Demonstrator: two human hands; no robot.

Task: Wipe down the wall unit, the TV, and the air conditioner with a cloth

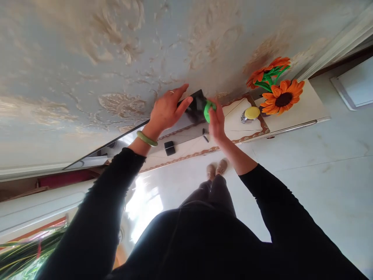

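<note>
My left hand (166,110) lies along the top edge of a thin black flat screen (196,105), which looks like a television. Its thumb and fingers are stretched apart. A green bangle (147,138) circles that wrist, and a ring shows on one finger. At the screen's right end, my right hand (217,121) is closed on a green cloth (208,111), pressed against or close beside the screen's side. Part of the cloth is hidden by the fingers. Below the screen, a small black box (169,148) sits on the pale cabinet top (186,146).
Orange artificial sunflowers (283,97) stand at the cabinet's right end, near a yellow-topped round item (251,113). Patterned wallpaper (122,50) rises behind the screen. Long green leaves (32,249) are at lower left. My feet (217,170) stand on the pale floor (314,167).
</note>
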